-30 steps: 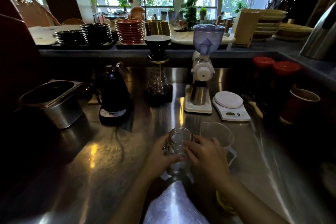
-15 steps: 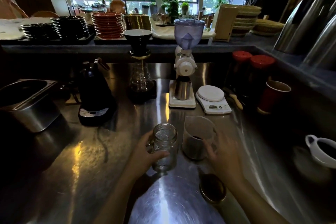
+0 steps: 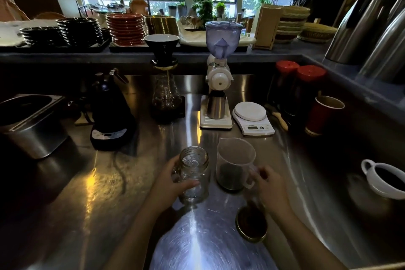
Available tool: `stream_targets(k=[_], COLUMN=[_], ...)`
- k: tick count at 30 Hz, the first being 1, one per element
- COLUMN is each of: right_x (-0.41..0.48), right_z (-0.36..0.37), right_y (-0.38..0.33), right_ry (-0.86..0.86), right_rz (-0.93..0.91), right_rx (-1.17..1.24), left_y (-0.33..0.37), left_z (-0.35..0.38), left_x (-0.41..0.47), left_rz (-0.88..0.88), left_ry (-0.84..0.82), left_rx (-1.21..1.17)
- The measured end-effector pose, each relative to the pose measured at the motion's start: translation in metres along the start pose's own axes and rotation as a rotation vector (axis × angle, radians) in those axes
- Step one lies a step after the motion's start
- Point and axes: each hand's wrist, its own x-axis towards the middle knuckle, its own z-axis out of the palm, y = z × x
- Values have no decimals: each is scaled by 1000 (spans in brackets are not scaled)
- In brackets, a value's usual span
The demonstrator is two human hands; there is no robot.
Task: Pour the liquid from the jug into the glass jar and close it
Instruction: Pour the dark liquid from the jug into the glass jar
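An empty glass jar (image 3: 194, 173) with a side handle stands upright on the steel counter (image 3: 197, 243), its mouth uncovered. My left hand (image 3: 173, 184) wraps around its left side and front. Just to its right stands a clear plastic jug (image 3: 234, 164) with dark liquid in its lower third. My right hand (image 3: 268, 186) touches the jug's handle on the right side, fingers curled around it. The jar's gold lid (image 3: 251, 224) lies flat on the counter in front of the jug, beneath my right wrist.
Behind stand a black kettle on its base (image 3: 110, 112), a glass dripper carafe (image 3: 166, 94), a coffee grinder (image 3: 219, 76) and a white scale (image 3: 252, 117). A steel bin (image 3: 32, 120) sits left. A red cup (image 3: 323, 114) and a white cup of dark liquid (image 3: 385, 180) sit right.
My right hand left the jar, moved right past the lid and reached the jug's handle. My left hand has kept hold of the jar. The camera view shifted right.
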Motion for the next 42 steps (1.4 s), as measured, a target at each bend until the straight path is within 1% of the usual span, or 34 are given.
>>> stream_targets(k=[2,5,8,11,15,18,22,26,28,35,40,42], right_x=[-1,-4,-2,0,4,7,10,18,22,27,34,36], right_z=[0,0,-3,-9,-16,-22,-29,-40,-44,-46,-43,-41], right_y=[-7,-17,-27,-35,-47,-56,-66,-74,-79,-103,-117,-125], right_ry=[3,-17,-27,-17,-2,-33,-84,-185,-235,-311,-389,-422], right_rz=[18,0,-12,14,31,-27,-165,-319,-380,-601,-674,-701], right_rx=[204,373,431,492,611,652,562,360,282,93,-80,-113], left_y=[1,5,7,8,9,11,16,18,17,14,11,11], left_z=[1,1,2,2,2,1,-2,-2,-1,5,7,7], left_x=[-1,-2,-2,-3,-3,-3,-4,-9,-11,-24,-31,-31], left_rz=[-6,-4,-9,-11,13,43,49,45,55,63,55,57], left_ry=[2,-4,-2,8,21,29,-23,-66,-76,-81,-100,-102], left_rx=[7,17,-2,-1,72,138,233,287,291,317,341,339])
